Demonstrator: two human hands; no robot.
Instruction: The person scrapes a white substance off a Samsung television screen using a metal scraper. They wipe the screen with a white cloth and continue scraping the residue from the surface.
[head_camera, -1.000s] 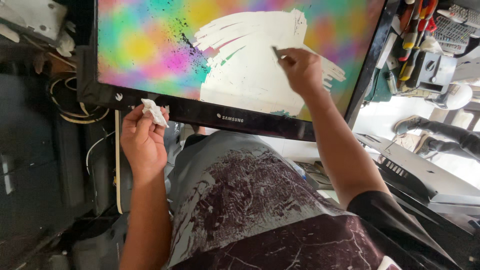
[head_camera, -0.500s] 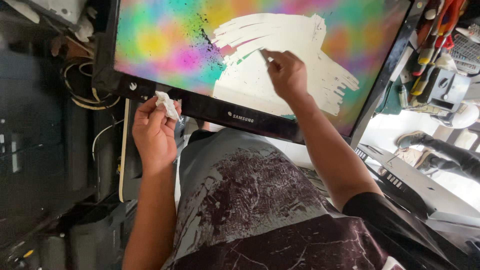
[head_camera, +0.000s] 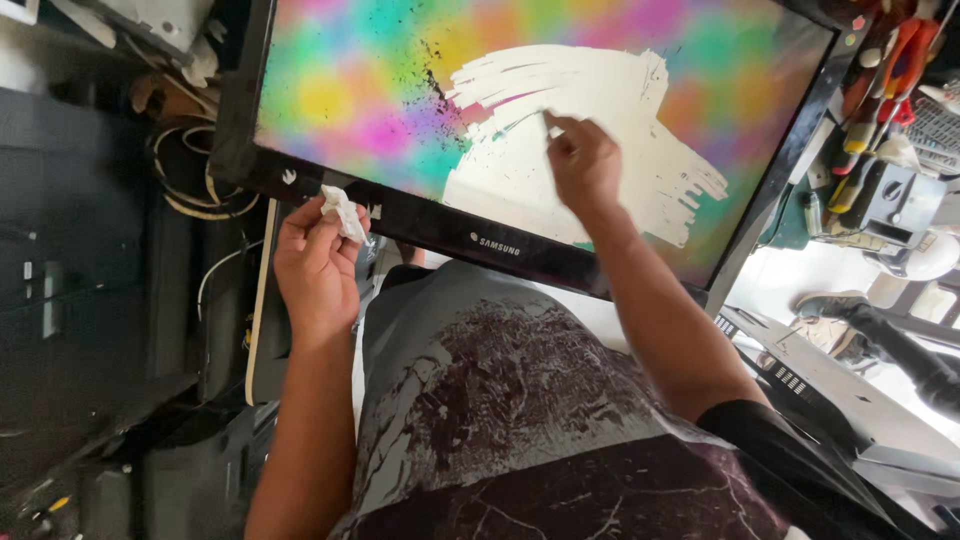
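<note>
Your right hand (head_camera: 585, 160) pinches a small thin scraper, barely visible, against the flat black-framed monitor panel (head_camera: 400, 215) with its rainbow-coloured screen film, at the edge of the pale scraped patch (head_camera: 590, 110). Judge the panel stiff but fragile: brace it by the frame, never the screen face. Your left hand (head_camera: 315, 265) pinches a soft, light crumpled white wipe (head_camera: 342, 210) beside the lower frame. No containers show clearly; a cluttered tool rack (head_camera: 880, 80) stands to the right.
</note>
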